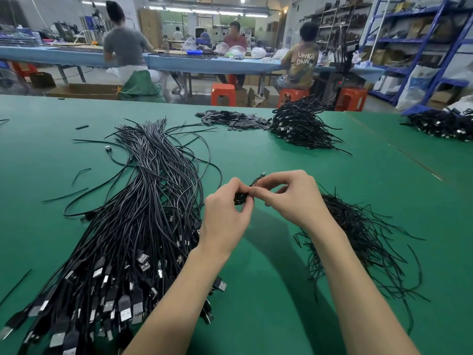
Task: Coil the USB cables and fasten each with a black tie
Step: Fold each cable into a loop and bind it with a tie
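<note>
A small coiled black USB cable (241,198) is held above the green table (268,290) between both hands. My left hand (226,213) grips the coil from the left. My right hand (291,197) pinches a black tie (256,180) that sticks up from the coil. To the left lies a big bundle of loose USB cables (133,239), plugs toward me. A heap of loose black ties (358,237) sits to the right, partly behind my right forearm.
A pile of coiled cables (299,124) lies at the far middle of the table, with flat black pieces (235,120) beside it. Another cable pile (442,124) sits far right. People work at a blue bench beyond, near orange stools (222,94).
</note>
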